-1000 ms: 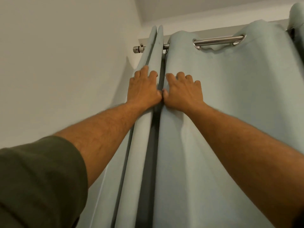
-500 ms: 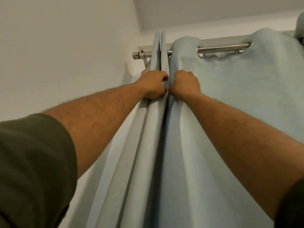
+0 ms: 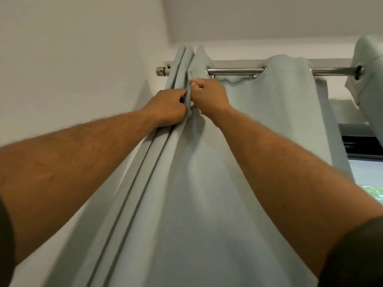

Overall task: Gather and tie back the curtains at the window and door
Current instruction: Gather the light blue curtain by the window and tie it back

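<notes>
Head view: a pale blue-green curtain (image 3: pixel 207 183) is seen hanging from a metal rod (image 3: pixel 236 71) high up, close under the ceiling (image 3: pixel 269 15). The rod is threaded through metal eyelets in the curtain's top edge. Near the rod's left end, beside its end cap (image 3: pixel 161 71), the fabric is gathered into narrow upright folds; to the right it is spread flatter, and its right edge is seen falling down to the window (image 3: pixel 369 179).

The left hand (image 3: pixel 169 107) is closed on the bunched folds just below the rod, with the fingers curled round the cloth. The right hand (image 3: pixel 208 96) is held touching it on the right, its thumb and fingers pinching the next fold of the same curtain. Both grips are thus clamped on the curtain. The forearms are stretched upward, and dark sleeves (image 3: pixel 356 255) are seen at the lower corners.

A plain white wall (image 3: pixel 72 59) is seen just to the left of the gathered folds, with little room between it and the rod's end. A second panel (image 3: pixel 369 75) is hung on the rod at the far right edge, with a stretch of bare rod between the two. No writing or label can be read.
</notes>
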